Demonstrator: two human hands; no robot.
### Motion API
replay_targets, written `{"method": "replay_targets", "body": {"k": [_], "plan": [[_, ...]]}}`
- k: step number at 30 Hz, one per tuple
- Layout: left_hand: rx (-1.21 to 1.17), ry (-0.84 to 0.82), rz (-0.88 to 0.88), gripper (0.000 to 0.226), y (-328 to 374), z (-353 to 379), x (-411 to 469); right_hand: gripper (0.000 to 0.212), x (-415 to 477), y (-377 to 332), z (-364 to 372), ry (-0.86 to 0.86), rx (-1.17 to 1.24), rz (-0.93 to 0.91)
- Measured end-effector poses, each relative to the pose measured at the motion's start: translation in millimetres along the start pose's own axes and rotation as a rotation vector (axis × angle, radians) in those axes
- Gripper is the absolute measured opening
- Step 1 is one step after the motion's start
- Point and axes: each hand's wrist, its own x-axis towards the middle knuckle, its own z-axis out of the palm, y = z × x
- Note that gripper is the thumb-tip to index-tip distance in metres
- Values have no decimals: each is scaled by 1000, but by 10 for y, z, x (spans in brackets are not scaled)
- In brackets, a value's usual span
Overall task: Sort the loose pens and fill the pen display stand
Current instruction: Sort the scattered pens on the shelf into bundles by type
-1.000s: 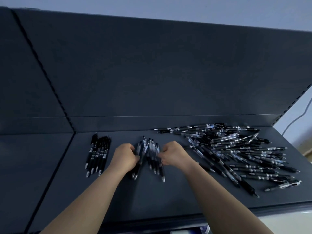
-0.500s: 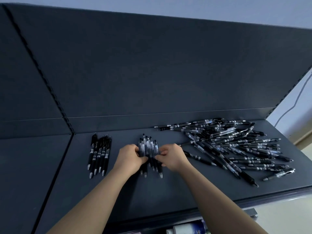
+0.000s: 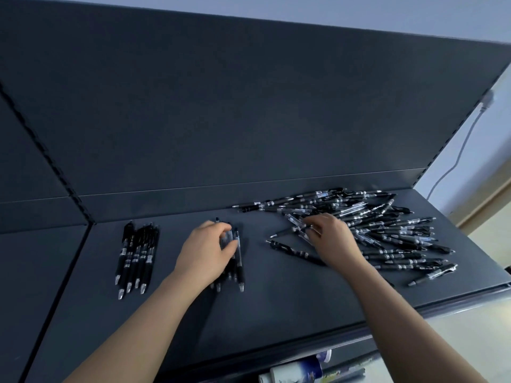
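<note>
A neat row of black pens lies at the left of the dark shelf, tips toward me. In the middle my left hand grips a second bundle of pens, fingers curled over the top and thumb against its side. A big loose pile of black and clear pens covers the right part of the shelf. My right hand reaches into the pile's left edge and pinches a clear pen with its fingertips. One black pen lies apart, just left of that hand.
The shelf's upright back panel rises right behind the pens, with a slotted post at the left. The front edge runs below my forearms. Packaged goods sit on a lower level. A white cable hangs on the wall at the right.
My right hand left the middle bundle and moved right into the loose pile. My left hand stayed on the bundle, which is now squeezed tighter.
</note>
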Motion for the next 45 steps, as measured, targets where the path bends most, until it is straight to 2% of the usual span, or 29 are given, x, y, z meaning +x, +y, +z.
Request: {"method": "replay_targets", "body": {"k": [4, 9, 13, 16, 19, 21, 25, 29, 31, 34, 39, 41, 45], "plan": [[-25, -123, 104, 35, 292, 250, 54, 35, 151, 331, -122, -97, -169, -42], [112, -286, 150, 40, 564, 576, 144, 45, 376, 481, -41, -227, -287, -124], [226, -300, 132, 27, 683, 748, 224, 33, 524, 560, -39, -261, -283, -176], [201, -318, 96, 17, 703, 769, 273, 26, 592, 679, -218, -231, -103, -189], [-62, -326, -1, 15, 747, 652, 321, 16, 633, 776, -504, -165, 204, -96], [-262, -220, -64, 14, 827, 588, 360, 12, 654, 847, -672, -114, 398, -10], [-657, 2, -170, 8, 1089, 623, 456, 43, 781, 1076, -833, 20, 652, 150], [-826, 85, -217, 16, 1396, 768, 552, 27, 889, 1284, -949, 52, 917, 245], [-778, 36, -191, 19, 1539, 863, 573, 19, 867, 1375, -1029, 56, 955, 242], [-631, -65, -132, 22, 1712, 1053, 610, 19, 791, 1537, -1082, 41, 924, 246], [-281, -162, -75, 29, 1898, 1374, 678, 26, 708, 1937, -1082, -87, 648, 283], [-203, -188, -33, 20, 1955, 1456, 743, 28, 635, 2064, -1111, -153, 496, 240], [-13, -232, 47, 21, 2074, 1625, 881, 13, 523, 2122, -1070, -246, 384, 179]]}}
